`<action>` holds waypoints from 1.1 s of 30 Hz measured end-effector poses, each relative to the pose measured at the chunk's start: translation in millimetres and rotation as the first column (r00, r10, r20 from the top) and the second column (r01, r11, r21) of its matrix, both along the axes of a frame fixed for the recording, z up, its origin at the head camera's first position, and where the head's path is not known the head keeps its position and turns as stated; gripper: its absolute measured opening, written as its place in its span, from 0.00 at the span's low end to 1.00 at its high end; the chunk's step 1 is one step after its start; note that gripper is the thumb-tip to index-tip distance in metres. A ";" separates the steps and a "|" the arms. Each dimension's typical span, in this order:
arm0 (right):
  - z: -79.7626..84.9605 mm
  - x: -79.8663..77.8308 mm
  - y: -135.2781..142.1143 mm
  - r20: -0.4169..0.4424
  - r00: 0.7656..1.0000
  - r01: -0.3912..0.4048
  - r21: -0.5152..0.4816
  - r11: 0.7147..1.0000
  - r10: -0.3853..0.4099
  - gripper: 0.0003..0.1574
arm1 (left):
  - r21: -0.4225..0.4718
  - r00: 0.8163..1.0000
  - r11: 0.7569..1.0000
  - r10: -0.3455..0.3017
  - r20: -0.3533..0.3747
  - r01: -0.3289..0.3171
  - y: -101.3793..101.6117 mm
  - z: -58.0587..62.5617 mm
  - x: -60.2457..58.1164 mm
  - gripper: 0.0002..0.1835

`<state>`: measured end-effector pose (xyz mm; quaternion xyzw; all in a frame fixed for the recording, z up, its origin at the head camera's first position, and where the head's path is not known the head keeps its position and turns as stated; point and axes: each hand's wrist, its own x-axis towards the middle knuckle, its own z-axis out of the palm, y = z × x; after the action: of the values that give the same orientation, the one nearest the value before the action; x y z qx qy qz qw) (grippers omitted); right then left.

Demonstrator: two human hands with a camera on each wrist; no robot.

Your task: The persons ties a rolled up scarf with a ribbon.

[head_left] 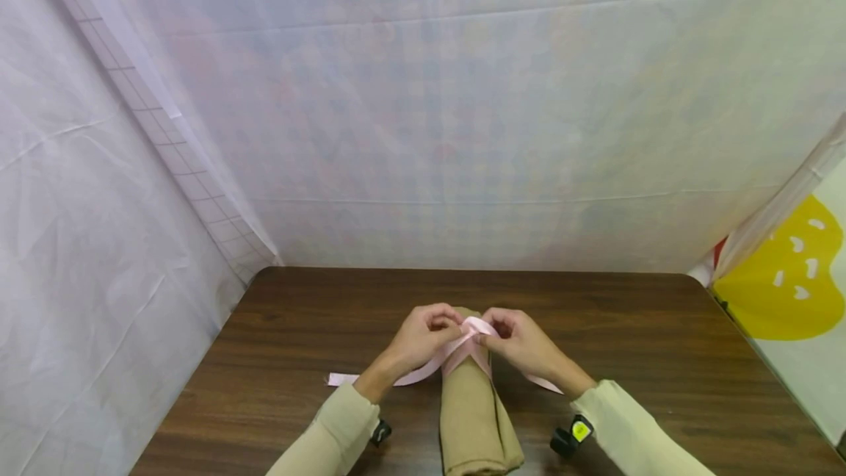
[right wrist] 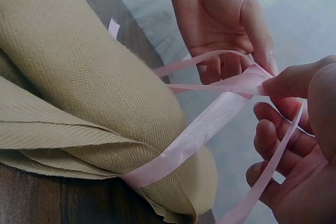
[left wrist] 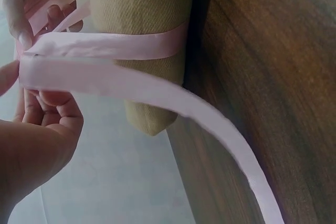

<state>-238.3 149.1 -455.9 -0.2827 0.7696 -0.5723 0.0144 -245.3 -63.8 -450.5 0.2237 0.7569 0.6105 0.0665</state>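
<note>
A rolled tan cloth (head_left: 471,417) lies lengthwise on the table, with a pink satin ribbon (head_left: 456,362) wrapped round its far part. My left hand (head_left: 428,336) pinches the ribbon above the roll, thumb against fingers. From the other side my right hand (head_left: 522,340) pinches it too, close to the left fingertips. In the right wrist view the ribbon (right wrist: 194,137) rises from the roll to where both hands meet. One loose tail of ribbon (left wrist: 231,129) curves down past the roll in the left wrist view. The exact crossing between the fingertips is partly hidden.
The dark wooden table (head_left: 297,329) carries the roll. A white sheet (head_left: 463,131) hangs behind its far edge and another white sheet (head_left: 79,241) on the left. A yellow shape with white marks (head_left: 786,278) shows at the right.
</note>
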 end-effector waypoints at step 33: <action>-3.8 5.7 -4.6 0.074 0.995 0.066 -0.035 0.997 -0.063 0.04 | 0.043 0.987 0.991 0.128 -0.095 -0.124 -7.3 -0.6 1.2 0.07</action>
<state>-232.5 144.6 -459.7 -0.2368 0.7665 -0.5968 0.0188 -244.1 -71.1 -451.1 0.2062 0.7605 0.6156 -0.0136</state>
